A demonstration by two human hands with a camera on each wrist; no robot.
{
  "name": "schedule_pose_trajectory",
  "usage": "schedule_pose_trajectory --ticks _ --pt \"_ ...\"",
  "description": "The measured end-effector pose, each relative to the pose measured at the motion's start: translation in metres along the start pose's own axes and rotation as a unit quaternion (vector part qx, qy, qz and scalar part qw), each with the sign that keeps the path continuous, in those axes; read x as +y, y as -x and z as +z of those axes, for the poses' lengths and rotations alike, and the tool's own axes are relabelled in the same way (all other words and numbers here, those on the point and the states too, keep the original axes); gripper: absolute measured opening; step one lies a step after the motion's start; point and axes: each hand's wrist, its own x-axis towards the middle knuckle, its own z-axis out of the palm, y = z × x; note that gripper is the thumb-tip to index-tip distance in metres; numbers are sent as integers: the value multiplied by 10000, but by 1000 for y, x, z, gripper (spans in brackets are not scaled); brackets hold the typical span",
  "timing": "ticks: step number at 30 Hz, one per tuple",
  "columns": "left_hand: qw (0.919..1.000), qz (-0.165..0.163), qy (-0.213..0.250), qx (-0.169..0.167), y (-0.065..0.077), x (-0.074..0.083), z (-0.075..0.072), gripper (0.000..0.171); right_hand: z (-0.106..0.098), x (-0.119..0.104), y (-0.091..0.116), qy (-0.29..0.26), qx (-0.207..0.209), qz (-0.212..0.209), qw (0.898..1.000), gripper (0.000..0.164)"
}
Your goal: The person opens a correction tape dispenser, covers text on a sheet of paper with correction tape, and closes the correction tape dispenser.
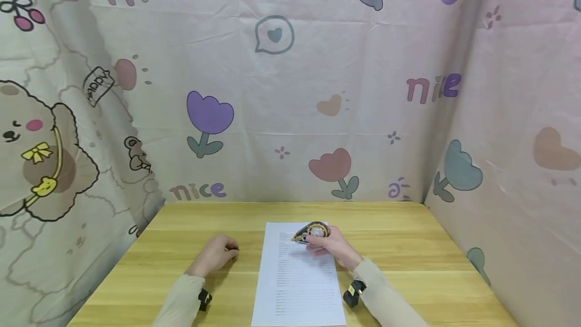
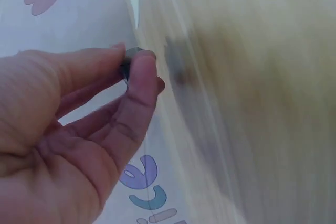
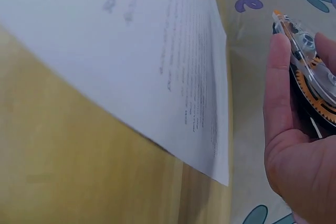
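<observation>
My right hand (image 1: pixel 339 247) grips a correction tape (image 1: pixel 316 232) above the upper part of a printed sheet of paper (image 1: pixel 299 286), its tip pointing left. Through the clear casing in the right wrist view, orange gear wheels (image 3: pixel 310 90) show. To the left of the paper, my left hand (image 1: pixel 215 255) is held over the table. Its thumb and fingertips pinch a small dark piece (image 2: pixel 126 69), mostly hidden by the fingers, so its kind cannot be told.
The sheet lies lengthwise on a wood-grain table (image 1: pixel 390 236). A patterned cloth (image 1: pixel 272 115) hangs behind the table's far edge and along both sides. Each wrist wears a small black camera (image 1: pixel 353 294).
</observation>
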Motion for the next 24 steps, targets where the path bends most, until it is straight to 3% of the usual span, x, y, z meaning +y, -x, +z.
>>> schedule_pose_trajectory --ticks 4,8,15,24 --pt "9970 70 701 -315 -4 2 3 9 0 -1 0 -71 53 -17 10000 46" --pt "9942 86 982 -437 -6 4 6 9 2 -1 -1 -34 120 -76 9999 49" --pt "9941 253 1028 -249 -13 12 14 18 6 -3 -3 184 435 -172 9987 46" --pt "9840 188 1770 126 -22 42 33 24 12 -5 -3 -429 339 -323 9980 47"
